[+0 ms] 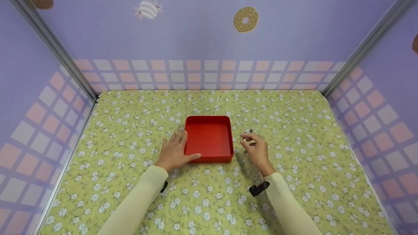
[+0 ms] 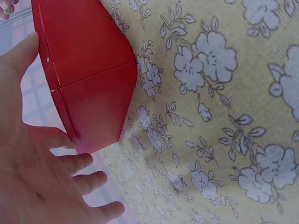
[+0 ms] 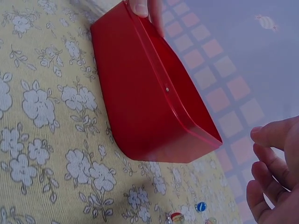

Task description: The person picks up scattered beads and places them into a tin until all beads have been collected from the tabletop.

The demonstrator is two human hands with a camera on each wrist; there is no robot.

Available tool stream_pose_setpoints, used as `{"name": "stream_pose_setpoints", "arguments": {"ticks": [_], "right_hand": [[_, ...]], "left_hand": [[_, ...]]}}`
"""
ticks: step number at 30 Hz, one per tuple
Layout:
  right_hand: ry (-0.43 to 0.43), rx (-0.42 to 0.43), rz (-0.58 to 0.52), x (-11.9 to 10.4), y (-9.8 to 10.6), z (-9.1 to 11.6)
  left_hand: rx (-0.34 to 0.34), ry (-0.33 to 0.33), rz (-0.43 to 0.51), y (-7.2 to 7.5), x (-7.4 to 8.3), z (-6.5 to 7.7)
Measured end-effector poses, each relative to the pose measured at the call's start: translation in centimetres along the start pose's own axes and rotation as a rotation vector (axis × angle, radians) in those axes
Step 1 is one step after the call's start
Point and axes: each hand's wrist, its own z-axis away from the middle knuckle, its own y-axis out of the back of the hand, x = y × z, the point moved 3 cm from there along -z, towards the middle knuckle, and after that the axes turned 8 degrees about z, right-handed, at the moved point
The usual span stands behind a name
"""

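A square red box [image 1: 209,140] with an open top sits on the flowered cloth. My left hand [image 1: 174,150] rests on its near left corner, fingers fairly straight along the rim and thumb over the front edge. Just right of the box, my right hand [image 1: 256,148] has thumb and index finger brought together. A small greenish marble [image 2: 7,10] shows at those fingertips in the left wrist view; the right wrist view hides it. Below the right hand lie several glass marbles, among them a blue marble [image 3: 201,206] and a red-and-white marble [image 3: 177,217].
Yellow-green flowered cloth [image 1: 130,195] covers the table. Lilac panels with pink and white checks stand at the back [image 1: 209,36], left and right, joined by grey metal posts [image 1: 362,45].
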Motion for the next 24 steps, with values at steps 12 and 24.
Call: {"name": "stream_pose_setpoints", "arguments": {"ticks": [12, 24], "right_hand": [[0.022, -0.006, -0.015, -0.9, -1.3, -0.6], [0.022, -0.03, -0.053, -1.7, -2.1, -0.6]], "left_hand": [[0.013, -0.017, 0.016, 0.0, 0.1, 0.1], [0.006, -0.002, 0.003, -0.1, 0.0, 0.0]]}}
